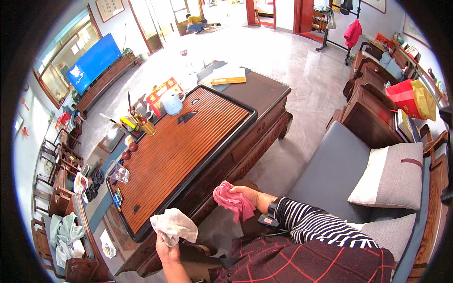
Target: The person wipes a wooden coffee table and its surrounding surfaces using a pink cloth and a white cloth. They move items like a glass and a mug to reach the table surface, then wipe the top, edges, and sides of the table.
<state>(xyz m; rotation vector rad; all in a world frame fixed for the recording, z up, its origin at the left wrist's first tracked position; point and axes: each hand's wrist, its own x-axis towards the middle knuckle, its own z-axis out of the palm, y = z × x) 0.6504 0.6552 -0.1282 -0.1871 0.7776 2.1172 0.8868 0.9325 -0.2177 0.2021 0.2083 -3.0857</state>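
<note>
My left hand [167, 248] grips a crumpled whitish cloth [177, 224] beside the near edge of the coffee table. In my right hand [247, 194] is a bunched pink cloth [230, 200], held between the table and the sofa. A ribbed wooden tea tray [184, 152] with a black rim lies on the dark wooden table [272, 88]. On or beside the tray are a pale blue pitcher [172, 102], a brass-coloured pen holder [147, 127], dark red balls [133, 147] and a clear plastic cup [118, 171].
A grey-cushioned sofa [315, 159] with a two-tone pillow [389, 177] is at the right. An orange-and-white box [229, 78] sits on the table's far part. Wooden chairs line the left wall. A person [195, 24] crouches near the far doorway.
</note>
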